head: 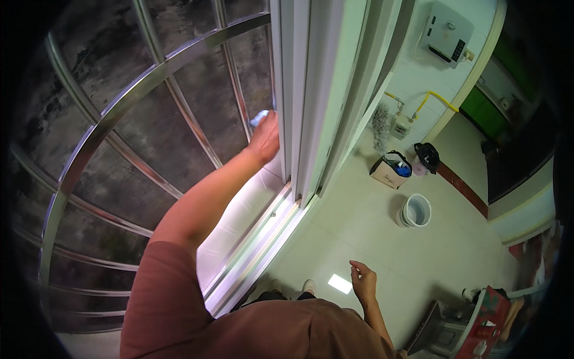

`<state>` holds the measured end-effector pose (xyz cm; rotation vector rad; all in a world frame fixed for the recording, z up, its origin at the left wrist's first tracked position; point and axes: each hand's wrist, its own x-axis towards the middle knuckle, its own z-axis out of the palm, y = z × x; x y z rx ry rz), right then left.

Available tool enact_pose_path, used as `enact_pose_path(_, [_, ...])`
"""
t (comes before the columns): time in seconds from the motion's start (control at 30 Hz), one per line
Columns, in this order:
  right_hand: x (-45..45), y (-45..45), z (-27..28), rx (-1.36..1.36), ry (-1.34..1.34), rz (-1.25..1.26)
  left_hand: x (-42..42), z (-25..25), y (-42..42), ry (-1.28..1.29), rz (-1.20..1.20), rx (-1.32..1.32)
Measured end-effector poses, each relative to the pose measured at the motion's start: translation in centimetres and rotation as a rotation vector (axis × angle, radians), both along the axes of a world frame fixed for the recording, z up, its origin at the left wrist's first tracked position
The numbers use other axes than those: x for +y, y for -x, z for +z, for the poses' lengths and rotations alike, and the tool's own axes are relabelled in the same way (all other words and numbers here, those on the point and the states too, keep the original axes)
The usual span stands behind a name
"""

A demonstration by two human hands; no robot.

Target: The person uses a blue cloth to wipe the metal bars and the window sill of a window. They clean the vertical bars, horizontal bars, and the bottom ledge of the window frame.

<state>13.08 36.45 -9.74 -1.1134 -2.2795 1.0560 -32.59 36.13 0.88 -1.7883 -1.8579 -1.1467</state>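
My left hand (265, 137) reaches out through the window opening. It grips a small pale-blue cloth (259, 118), mostly hidden by the fingers, close to the outer side of the white window frame (309, 98). Just beyond that hand stand the metal bars of a window guard (181, 107). Below my forearm runs the sliding track (264, 224) along the sill. My right hand (364, 280) hangs over the tiled floor, fingers loosely bent, with nothing visible in it.
On the floor (350, 224) stand a white bucket (417, 211) holding water, a box-like bag (388, 174) of items, and a grey fluffy duster (380, 128). A water heater (448, 33) and yellow gas pipe (429, 95) are on the wall. Low furniture (448, 332) sits at lower right.
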Motion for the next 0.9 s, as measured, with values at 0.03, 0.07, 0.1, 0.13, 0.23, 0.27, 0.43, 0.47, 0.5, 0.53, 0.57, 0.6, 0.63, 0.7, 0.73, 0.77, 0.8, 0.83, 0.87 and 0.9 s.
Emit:
enact_pose_path(0.03, [0.0,0.3,0.0,0.005,-0.011,0.011,-0.8,2.6,-2.4,0.094,0.104,0.291])
enact_pose_path(0.07, [0.1,0.8,0.0,0.010,-0.023,0.021,-1.3,4.1,-4.9,0.112,0.147,0.135])
enact_pose_path(0.1, [0.0,1.6,0.2,0.025,-0.031,0.064,-3.2,4.1,-5.7,0.159,0.212,0.097])
enact_pose_path(0.13, [-0.2,2.1,0.7,0.023,0.006,0.074,-4.7,3.8,-6.1,0.204,0.262,0.053])
enact_pose_path(0.23, [-0.1,2.5,0.4,0.022,0.008,0.131,-10.7,-0.8,-7.8,0.563,0.341,-0.043])
enact_pose_path(0.27, [-0.1,2.7,0.3,0.016,0.031,0.126,-12.3,-1.2,-9.7,0.562,0.311,0.014])
enact_pose_path(0.43, [0.1,2.4,-0.2,-0.025,0.068,0.149,-14.1,-1.9,-11.1,0.513,0.293,0.054])
enact_pose_path(0.47, [0.2,2.4,-0.4,-0.010,0.048,0.158,-13.9,-2.0,-11.1,0.501,0.302,0.046])
enact_pose_path(0.5, [0.3,2.4,-0.4,-0.011,0.070,0.142,-13.9,-2.1,-11.1,0.493,0.311,0.039])
enact_pose_path(0.53, [0.4,2.5,-0.3,-0.012,0.092,0.124,-13.5,-2.6,-10.5,0.458,0.333,0.044])
enact_pose_path(0.57, [0.4,2.5,-0.2,-0.013,0.115,0.104,-12.9,-2.9,-9.8,0.450,0.374,0.058])
enact_pose_path(0.6, [0.5,2.6,-0.2,-0.022,0.099,0.113,-12.0,-3.2,-9.0,0.441,0.415,0.070])
enact_pose_path(0.63, [0.6,2.5,-0.2,-0.032,0.080,0.123,-11.1,-3.5,-8.3,0.429,0.459,0.081])
enact_pose_path(0.7, [0.9,2.3,-0.4,-0.039,0.061,0.126,-9.4,-3.7,-6.8,0.417,0.472,0.066])
enact_pose_path(0.73, [0.9,1.9,-0.6,-0.036,0.062,0.119,-8.6,-3.6,-6.3,0.435,0.471,0.058])
enact_pose_path(0.77, [1.0,1.7,-0.8,-0.033,0.064,0.112,-7.8,-3.5,-5.8,0.454,0.470,0.050])
enact_pose_path(0.8, [1.0,1.6,-0.7,-0.048,0.073,0.104,-6.8,-3.7,-5.4,0.462,0.488,0.067])
enact_pose_path(0.83, [0.9,1.5,-0.5,-0.065,0.084,0.098,-6.1,-4.1,-5.1,0.452,0.498,0.087])
enact_pose_path(0.87, [0.8,1.3,-0.3,-0.082,0.096,0.092,-5.3,-4.5,-4.9,0.442,0.509,0.107])
enact_pose_path(0.9, [0.7,1.3,-0.5,-0.086,0.095,0.087,-4.5,-4.8,-4.7,0.433,0.516,0.128])
